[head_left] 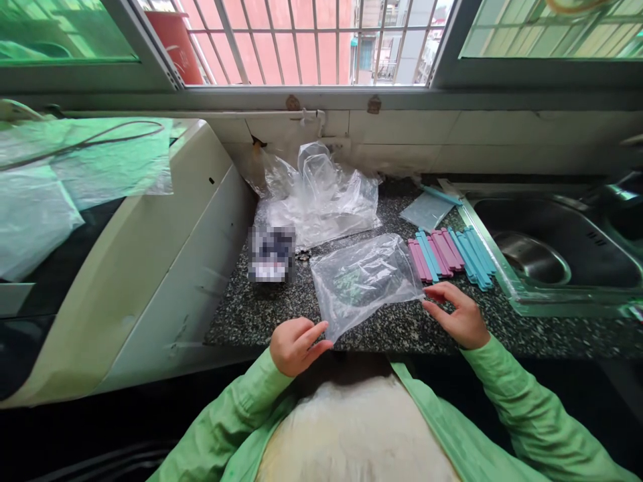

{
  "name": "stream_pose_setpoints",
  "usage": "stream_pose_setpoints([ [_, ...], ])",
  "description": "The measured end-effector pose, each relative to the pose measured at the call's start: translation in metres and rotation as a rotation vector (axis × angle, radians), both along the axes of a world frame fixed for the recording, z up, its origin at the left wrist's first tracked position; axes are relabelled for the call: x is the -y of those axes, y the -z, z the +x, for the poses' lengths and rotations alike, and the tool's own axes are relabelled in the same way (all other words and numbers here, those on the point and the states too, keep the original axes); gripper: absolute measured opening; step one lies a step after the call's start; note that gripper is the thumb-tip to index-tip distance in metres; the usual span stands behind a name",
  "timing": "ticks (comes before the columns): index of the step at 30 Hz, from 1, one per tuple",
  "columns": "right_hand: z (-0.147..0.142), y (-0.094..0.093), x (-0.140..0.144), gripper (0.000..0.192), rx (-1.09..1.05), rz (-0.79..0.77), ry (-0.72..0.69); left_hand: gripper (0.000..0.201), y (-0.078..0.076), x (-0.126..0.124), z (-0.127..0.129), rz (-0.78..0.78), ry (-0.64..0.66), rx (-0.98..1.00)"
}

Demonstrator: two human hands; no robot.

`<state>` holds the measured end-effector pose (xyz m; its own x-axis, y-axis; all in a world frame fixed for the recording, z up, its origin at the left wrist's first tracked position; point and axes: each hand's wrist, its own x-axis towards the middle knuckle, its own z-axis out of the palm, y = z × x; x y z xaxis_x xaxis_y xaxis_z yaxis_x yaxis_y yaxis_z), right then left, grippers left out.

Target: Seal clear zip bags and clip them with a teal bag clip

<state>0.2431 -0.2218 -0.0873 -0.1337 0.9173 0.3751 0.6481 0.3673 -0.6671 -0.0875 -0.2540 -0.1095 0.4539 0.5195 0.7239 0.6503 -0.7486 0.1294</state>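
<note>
Pinching a clear bag by its near corners, the left hand and right hand in the head view each have a narrow grip; the bag is over the speckled counter, near heaped clear plastic, just beside pink and blue strips.

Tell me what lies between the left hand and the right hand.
In the head view, a clear plastic bag spans from the left hand to the right hand, a corner at each.
</note>
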Motion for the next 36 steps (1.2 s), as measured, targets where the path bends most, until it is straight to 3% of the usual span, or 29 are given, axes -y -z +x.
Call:
stream_pose_setpoints([
  [6, -0.005, 0.002, -0.004, 0.009, -0.052, 0.033, -0.016, 0.030, 0.004, 0.004, 0.006, 0.068, 0.085, -0.057],
  [13, -0.008, -0.001, -0.006, 0.012, -0.146, -0.001, -0.018, 0.015, 0.012, 0.004, 0.006, 0.121, 0.025, -0.086],
  [18, -0.005, -0.002, -0.008, 0.013, -0.244, -0.052, -0.027, 0.015, 0.005, -0.001, 0.005, 0.132, 0.025, -0.065],
  [25, -0.001, -0.019, -0.015, 0.020, -0.354, -0.140, -0.011, 0.016, -0.005, -0.008, 0.002, 0.173, 0.004, 0.006],
  [31, -0.001, -0.025, -0.016, 0.019, -0.349, -0.063, -0.018, 0.018, -0.003, -0.010, -0.001, 0.198, -0.027, 0.022],
  [36, 0.002, -0.016, -0.012, 0.012, -0.287, 0.054, -0.049, 0.015, -0.004, -0.008, 0.000, 0.179, -0.048, 0.012],
])
